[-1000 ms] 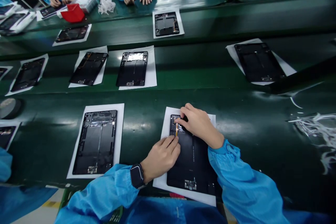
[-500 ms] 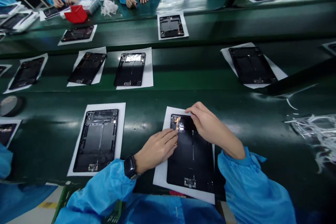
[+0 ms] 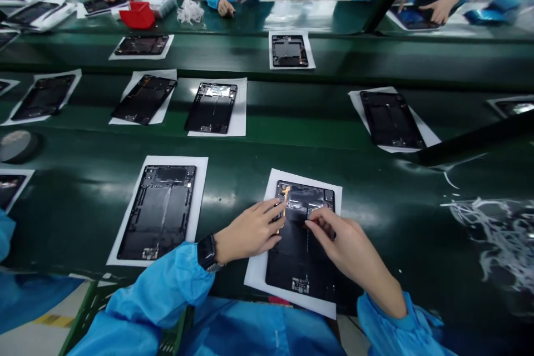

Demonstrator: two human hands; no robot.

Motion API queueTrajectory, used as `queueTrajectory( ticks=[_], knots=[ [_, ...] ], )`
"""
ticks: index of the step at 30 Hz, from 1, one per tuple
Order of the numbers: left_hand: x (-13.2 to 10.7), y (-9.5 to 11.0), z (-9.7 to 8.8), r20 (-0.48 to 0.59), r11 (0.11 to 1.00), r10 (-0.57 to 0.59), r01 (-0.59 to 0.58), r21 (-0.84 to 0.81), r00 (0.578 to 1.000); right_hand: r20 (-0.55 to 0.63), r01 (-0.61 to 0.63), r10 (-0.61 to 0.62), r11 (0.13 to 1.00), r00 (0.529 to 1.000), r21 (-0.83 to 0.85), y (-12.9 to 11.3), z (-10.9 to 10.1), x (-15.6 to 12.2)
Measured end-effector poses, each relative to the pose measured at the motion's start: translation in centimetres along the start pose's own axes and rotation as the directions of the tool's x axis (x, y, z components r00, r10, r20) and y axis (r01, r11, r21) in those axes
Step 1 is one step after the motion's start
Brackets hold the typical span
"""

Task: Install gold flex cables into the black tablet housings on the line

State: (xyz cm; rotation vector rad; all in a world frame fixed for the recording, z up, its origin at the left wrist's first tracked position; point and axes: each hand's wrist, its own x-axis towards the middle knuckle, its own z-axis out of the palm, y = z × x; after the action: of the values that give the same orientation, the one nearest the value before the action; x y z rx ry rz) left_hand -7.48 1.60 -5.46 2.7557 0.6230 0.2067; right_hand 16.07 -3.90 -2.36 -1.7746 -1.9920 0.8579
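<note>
Change noted against the earlier views: the right hand (image 3: 350, 247) is drawn back from the top edge of the panel (image 3: 302, 253) to its middle, and the upper components, covered before, are now exposed. The left hand (image 3: 250, 231) is kept at the orange flex strip (image 3: 285, 200); the strip work is judged to be in progress, not finished.

Left hand: lower centre of the frame, fingers extended, tips laid against the strip; whether it is pinched cannot be told. A watch (image 3: 206, 253) is worn at the wrist.

Right hand: fingers curled, thumb and forefinger brought together above the panel's middle; nothing can be made out between them.

Panel: lower centre, dark, rectangular, laid on a white sheet (image 3: 261, 281) on the green belt (image 3: 233, 178). Small connectors are seen along its top and bottom edges; the strip stands near its upper left corner.

Second panel (image 3: 161, 211): left of centre, on its own sheet, untouched.

Other people's hands: top of the frame, at the far belt.
</note>
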Motion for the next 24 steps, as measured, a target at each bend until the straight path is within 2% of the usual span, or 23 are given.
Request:
queueTrajectory(
  ticks=[6, 11, 17, 20, 24],
  knots=[
    [-0.6, -0.5, -0.1, -0.052, 0.994, 0.055, -0.059, -0.095, 0.997, -0.048, 0.117, -0.119, 0.992, 0.992, -0.038, -0.6, 2.4, -1.0],
    [-0.7, -1.2, 0.1, -0.121, 0.969, -0.032, 0.002, -0.246, 0.992, 0.009, 0.228, -0.233, 0.944, 0.973, -0.237, -2.2, 4.0, -0.2],
    [-0.8, -2.0, 0.3, -0.128, 0.966, -0.069, 0.034, -0.257, 0.989, 0.078, 0.272, -0.263, 0.869, 0.961, -0.413, -3.9, 4.9, 1.0],
    [-0.7, -1.9, 0.3, -0.120, 0.966, -0.074, 0.041, -0.254, 0.990, 0.031, 0.268, -0.281, 0.868, 0.959, -0.417, -3.9, 5.4, 0.8],
    [-0.8, -1.9, 0.4, -0.116, 0.967, -0.078, 0.046, -0.252, 0.990, -0.091, 0.237, -0.280, 0.915, 0.956, -0.327, -3.4, 6.0, 0.1]
  ],
)
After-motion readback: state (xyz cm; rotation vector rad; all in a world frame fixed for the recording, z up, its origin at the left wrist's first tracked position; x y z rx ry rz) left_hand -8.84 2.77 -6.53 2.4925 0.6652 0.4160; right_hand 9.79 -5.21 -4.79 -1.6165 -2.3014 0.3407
